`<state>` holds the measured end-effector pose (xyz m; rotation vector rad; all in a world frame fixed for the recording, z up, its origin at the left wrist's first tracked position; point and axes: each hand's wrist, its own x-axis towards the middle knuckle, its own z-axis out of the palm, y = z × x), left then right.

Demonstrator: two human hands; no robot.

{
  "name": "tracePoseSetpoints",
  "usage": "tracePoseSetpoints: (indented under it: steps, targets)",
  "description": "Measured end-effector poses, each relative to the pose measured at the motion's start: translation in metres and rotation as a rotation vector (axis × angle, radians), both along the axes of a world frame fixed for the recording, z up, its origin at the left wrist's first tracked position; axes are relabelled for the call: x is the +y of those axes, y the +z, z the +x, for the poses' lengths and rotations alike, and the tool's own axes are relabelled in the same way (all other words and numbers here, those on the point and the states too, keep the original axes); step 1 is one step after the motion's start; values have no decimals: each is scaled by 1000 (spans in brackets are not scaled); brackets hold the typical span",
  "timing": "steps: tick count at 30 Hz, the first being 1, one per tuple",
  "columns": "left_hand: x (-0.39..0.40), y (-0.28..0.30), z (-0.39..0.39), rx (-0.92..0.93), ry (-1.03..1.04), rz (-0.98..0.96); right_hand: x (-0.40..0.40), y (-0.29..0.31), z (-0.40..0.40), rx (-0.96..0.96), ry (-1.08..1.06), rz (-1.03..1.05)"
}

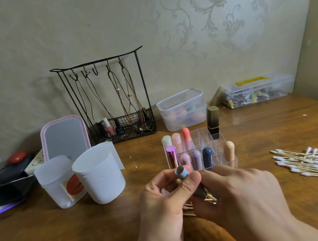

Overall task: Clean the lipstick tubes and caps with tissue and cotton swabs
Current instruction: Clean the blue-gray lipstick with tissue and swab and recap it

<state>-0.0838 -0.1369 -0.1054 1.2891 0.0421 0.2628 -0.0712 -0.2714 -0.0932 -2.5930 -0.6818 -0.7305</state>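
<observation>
My left hand (168, 197) grips a blue-grey lipstick tube (183, 172) with its open end turned up, red lipstick showing inside. My right hand (242, 195) meets it from the right, its fingers curled round the tube's dark lower part with a gold piece (210, 198). Some white tissue (163, 192) shows inside my left palm. Behind my hands, a clear organiser (201, 136) holds several pastel lipsticks and a black-gold one (213, 122). A metallic pink tube (172, 157) stands at its left. Loose cotton swabs (306, 162) lie to the right.
Two translucent white cups (99, 174) stand at the left, a pink-framed mirror (64, 137) behind them. A black wire rack (113, 105) with cords and nail polish stands at the wall. Clear lidded boxes (182, 109) sit at the back right. Used swabs (188, 209) lie under my hands.
</observation>
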Motion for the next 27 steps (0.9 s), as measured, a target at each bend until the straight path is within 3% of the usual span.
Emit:
tracePoseSetpoints:
  steps: [3,5,6,10,14,16,20,23,27]
  targets:
    - [-2,0,1,-77,-45,99,-3,1,8,244,190,248]
    - [-5,1,-1,-112,-139,74,-5,4,13,472,444,519]
    - [-6,2,-2,-120,-174,32,-6,4,13,499,496,577]
    - [-9,-1,0,-93,-136,-8,-6,-8,17,276,335,410]
    - [-8,-6,1,-147,-72,170,-6,-11,18,39,222,243]
    - [-7,-6,1,-174,-69,229,-5,-11,16,45,244,241]
    - [-1,-1,2,-116,-8,92,-4,5,15,670,532,771]
    - [1,4,2,-95,9,12,-10,6,23,739,522,1015]
    - [5,9,2,-67,38,-25,-16,9,26,719,534,1109]
